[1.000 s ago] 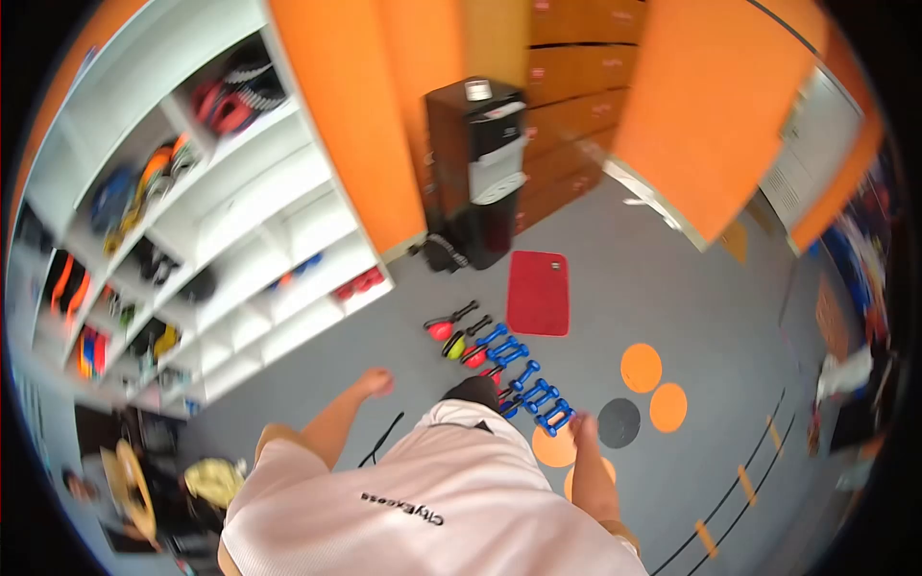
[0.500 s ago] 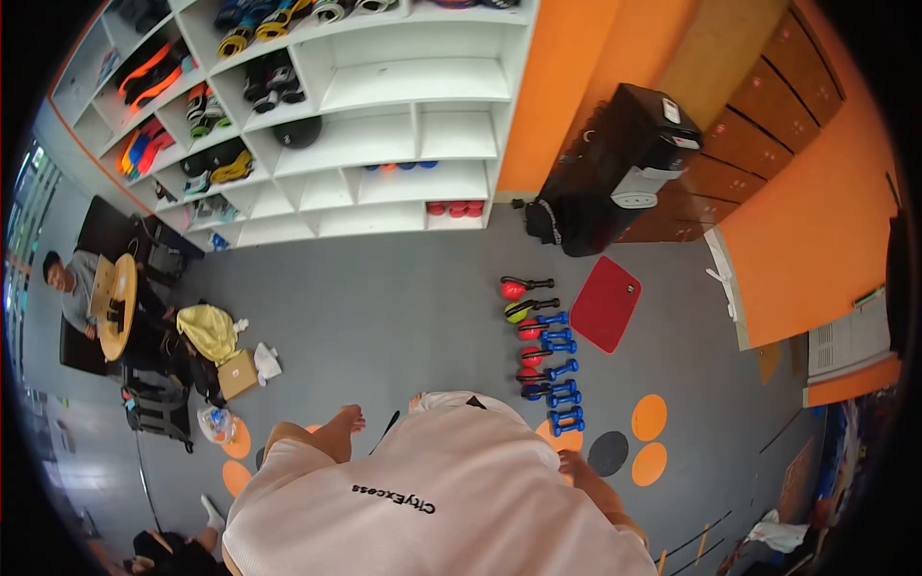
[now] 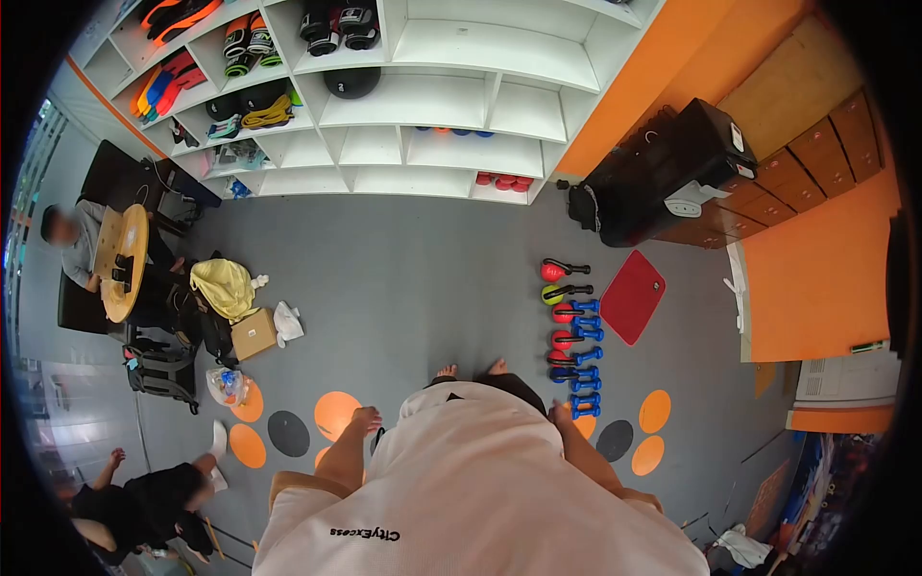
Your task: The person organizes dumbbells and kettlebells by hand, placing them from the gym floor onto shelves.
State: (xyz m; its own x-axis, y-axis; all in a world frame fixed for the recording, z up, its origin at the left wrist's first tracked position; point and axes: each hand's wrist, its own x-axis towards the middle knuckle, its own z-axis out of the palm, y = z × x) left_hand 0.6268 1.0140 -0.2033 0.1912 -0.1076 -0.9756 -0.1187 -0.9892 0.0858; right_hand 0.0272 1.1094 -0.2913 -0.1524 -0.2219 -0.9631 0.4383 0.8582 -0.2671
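On the gray floor, near my R hand, there's a line of blue dumbbells w/ kettlebells alongside. Prob dense for their size imo, stiff, not fragile, coating maybe a bit slick w/ sweat. Best hold = mid-handle, thumb wrapped; top handle for the kettlebells. Looks-wise, dumbbells r plain blue w/ chunky ends n thin middles; kettlebells mostly red, one lime, w/ black handles afaict. Red mat just beside. L hand looks empty, fingers loosely open. R hand's partly hidden, can't tell if open or closed.
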